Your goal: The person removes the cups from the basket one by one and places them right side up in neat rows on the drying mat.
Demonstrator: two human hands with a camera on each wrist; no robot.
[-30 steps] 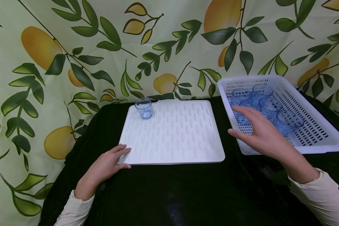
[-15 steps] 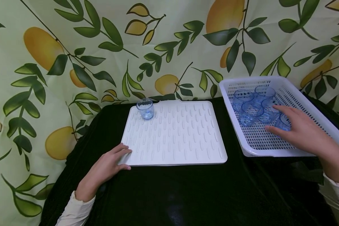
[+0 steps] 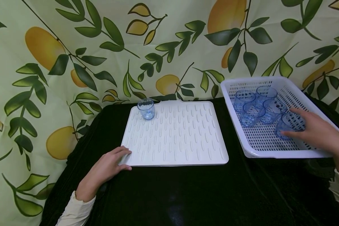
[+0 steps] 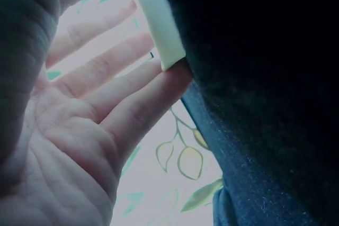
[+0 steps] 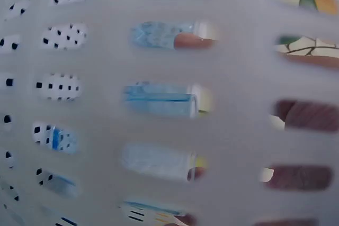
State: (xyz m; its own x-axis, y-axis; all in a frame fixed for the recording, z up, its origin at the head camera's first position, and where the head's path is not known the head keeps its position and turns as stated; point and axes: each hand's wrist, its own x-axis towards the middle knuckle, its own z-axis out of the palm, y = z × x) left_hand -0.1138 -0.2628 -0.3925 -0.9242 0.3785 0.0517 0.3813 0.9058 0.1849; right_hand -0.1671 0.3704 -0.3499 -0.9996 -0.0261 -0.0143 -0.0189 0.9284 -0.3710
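My left hand (image 3: 108,164) rests at the near-left corner of a white ridged tray (image 3: 186,138), fingers fairly straight. In the left wrist view the tray's edge (image 4: 161,25) lies against those fingers (image 4: 140,107). A clear blue glass (image 3: 146,110) stands upright at the tray's far-left corner. Over the white basket (image 3: 254,153), my right hand (image 3: 319,130) is spread about the nearest blue glass (image 3: 291,124), thumb on its near side, fingers on its far side. The right wrist view sees the basket wall (image 5: 106,130), with blue glass and bits of fingers through its slots.
Several more blue glasses (image 3: 252,114) stand grouped in the left part of the basket. Dark cloth (image 3: 169,191) covers the table. A curtain (image 3: 164,47) printed with lemons and leaves hangs right behind the tray and basket.
My right hand has moved right, from over the basket's left side to the nearest glass. My left hand stays at the tray corner. The head view has shifted slightly.
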